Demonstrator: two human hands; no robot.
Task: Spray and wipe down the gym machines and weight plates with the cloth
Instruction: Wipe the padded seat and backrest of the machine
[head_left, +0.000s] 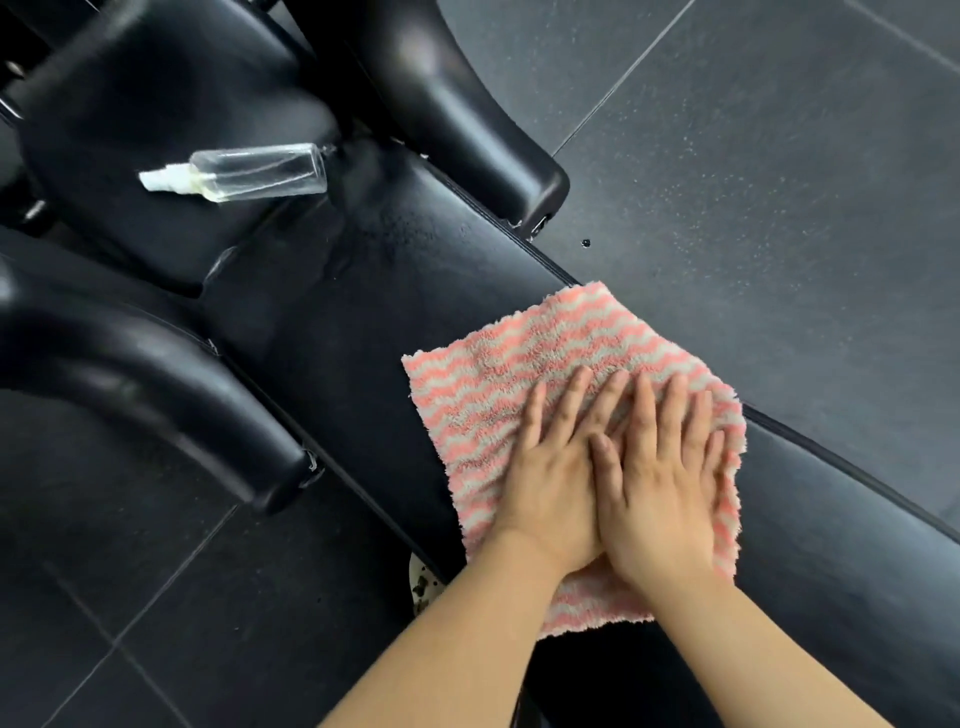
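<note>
A pink-and-white striped cloth (498, 364) lies spread flat on the long black padded bench (343, 332) of a gym machine. My left hand (550, 467) and my right hand (660, 478) press down on the cloth side by side, fingers straight, the right hand partly overlapping the left. A clear spray bottle (249, 174) with a white nozzle lies on its side on a black seat pad (130, 104) at the upper left.
Two curved black padded arms flank the bench: one at the upper middle (467, 119), one at the left (156, 384). Dark speckled rubber floor tiles (753, 182) surround the machine. A small white object (423, 582) shows under the bench edge.
</note>
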